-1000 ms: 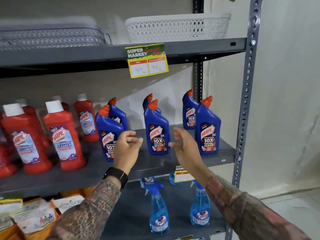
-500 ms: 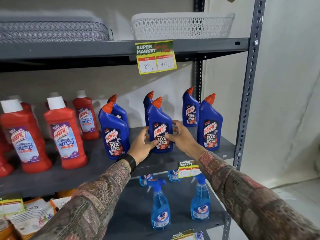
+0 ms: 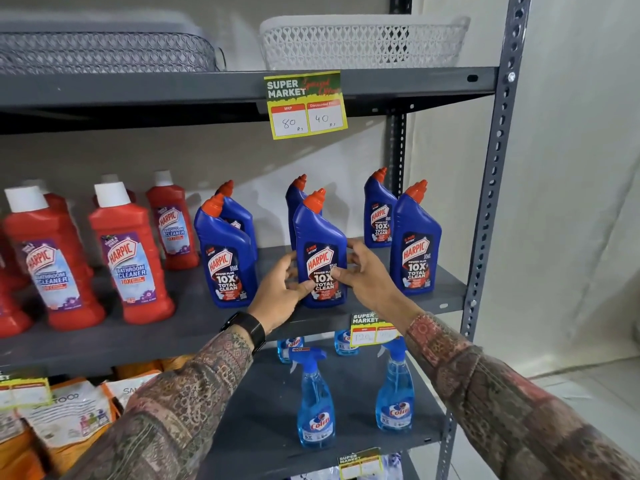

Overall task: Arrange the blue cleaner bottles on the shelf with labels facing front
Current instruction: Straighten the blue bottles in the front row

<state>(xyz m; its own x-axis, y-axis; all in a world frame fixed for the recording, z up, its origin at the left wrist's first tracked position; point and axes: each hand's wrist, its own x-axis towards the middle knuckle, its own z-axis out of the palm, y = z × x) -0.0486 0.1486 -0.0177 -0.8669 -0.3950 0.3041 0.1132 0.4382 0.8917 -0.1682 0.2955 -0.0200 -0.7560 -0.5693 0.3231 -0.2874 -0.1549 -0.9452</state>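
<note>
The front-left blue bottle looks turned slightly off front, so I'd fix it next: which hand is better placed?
Probably the left hand: it sits right beside the front-left blue bottle, while the right hand is across the middle bottle.

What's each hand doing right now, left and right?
Left hand: closed on the middle front blue Harpic bottle, gripping its left side.
Right hand: closed on the same bottle, fingers on its right side and label.
</note>
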